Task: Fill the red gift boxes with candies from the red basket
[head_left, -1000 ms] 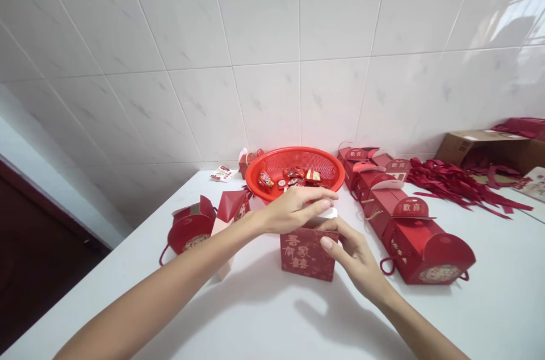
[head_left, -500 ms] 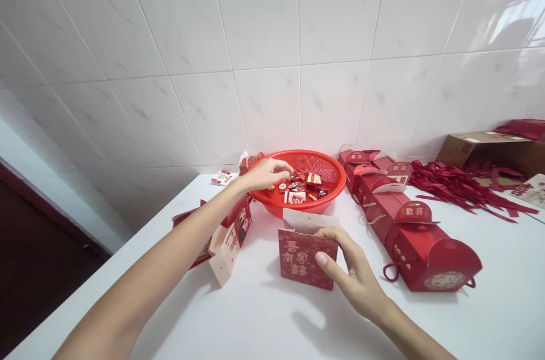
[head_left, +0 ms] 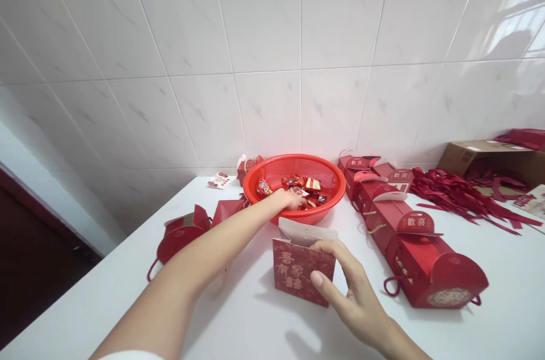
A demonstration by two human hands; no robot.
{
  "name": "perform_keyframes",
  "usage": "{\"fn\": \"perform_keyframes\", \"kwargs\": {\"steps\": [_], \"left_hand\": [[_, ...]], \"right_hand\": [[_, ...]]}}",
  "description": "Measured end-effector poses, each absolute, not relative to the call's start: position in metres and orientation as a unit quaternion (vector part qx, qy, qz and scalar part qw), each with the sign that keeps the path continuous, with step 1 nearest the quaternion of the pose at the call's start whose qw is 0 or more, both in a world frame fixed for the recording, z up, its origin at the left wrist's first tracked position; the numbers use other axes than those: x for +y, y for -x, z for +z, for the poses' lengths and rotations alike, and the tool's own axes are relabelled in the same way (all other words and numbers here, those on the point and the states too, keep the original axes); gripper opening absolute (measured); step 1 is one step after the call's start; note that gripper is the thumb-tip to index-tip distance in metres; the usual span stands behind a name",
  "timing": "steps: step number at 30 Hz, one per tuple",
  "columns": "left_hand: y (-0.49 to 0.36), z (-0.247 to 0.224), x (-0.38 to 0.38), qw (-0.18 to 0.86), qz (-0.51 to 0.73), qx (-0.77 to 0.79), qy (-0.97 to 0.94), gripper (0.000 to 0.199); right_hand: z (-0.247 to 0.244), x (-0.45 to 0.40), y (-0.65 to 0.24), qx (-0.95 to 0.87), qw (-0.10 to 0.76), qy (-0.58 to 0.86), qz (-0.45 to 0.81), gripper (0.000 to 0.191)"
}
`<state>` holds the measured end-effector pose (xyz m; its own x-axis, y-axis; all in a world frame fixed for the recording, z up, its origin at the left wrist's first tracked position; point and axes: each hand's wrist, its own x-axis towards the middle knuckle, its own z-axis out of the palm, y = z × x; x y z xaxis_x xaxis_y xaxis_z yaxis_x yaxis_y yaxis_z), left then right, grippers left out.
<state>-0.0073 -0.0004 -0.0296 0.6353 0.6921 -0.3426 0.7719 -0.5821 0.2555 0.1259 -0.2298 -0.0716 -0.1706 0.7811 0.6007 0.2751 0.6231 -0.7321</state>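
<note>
A red plastic basket near the wall holds several wrapped sweets. My left hand reaches over the basket's front rim, its fingertips down among the sweets; what they touch is hidden. In front of the basket stands an open red box with gold characters. My right hand grips its right side, thumb on the front and fingers over the top edge.
Closed red boxes line the right side. Behind them lie dark red ribbons beside a cardboard box. Another red box and a printed card are at left.
My left hand has moved right and down into the sweets. My right hand still holds the box, which sits slightly lower in view.
</note>
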Motion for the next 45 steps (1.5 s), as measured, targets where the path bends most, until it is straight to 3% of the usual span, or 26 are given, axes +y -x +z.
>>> {"fn": "perform_keyframes", "kwargs": {"steps": [9, 13, 18, 29, 36, 45], "left_hand": [[0.021, -0.021, 0.002, 0.344, 0.02, 0.417, -0.841, 0.022], [0.035, -0.011, 0.004, 0.427, 0.098, 0.412, -0.799, 0.023], [0.047, -0.006, 0.005, 0.477, 0.145, 0.414, -0.762, 0.039], [0.056, -0.001, -0.006, 0.484, 0.165, 0.427, -0.746, 0.054], [0.056, 0.003, -0.01, 0.472, 0.19, 0.434, -0.744, 0.046], [0.061, 0.017, -0.016, 0.466, 0.211, 0.442, -0.737, 0.036]], "right_hand": [[-0.069, -0.23, -0.125, -0.733, 0.524, 0.362, 0.237, 0.016], [-0.069, -0.229, -0.125, -0.733, 0.524, 0.366, 0.233, 0.016], [-0.07, -0.227, -0.125, -0.732, 0.532, 0.362, 0.223, 0.018], [-0.071, -0.229, -0.124, -0.731, 0.539, 0.363, 0.21, 0.02], [-0.076, -0.227, -0.126, -0.747, 0.53, 0.357, 0.185, 0.035], [-0.074, -0.228, -0.125, -0.739, 0.545, 0.355, 0.178, 0.022]]}}
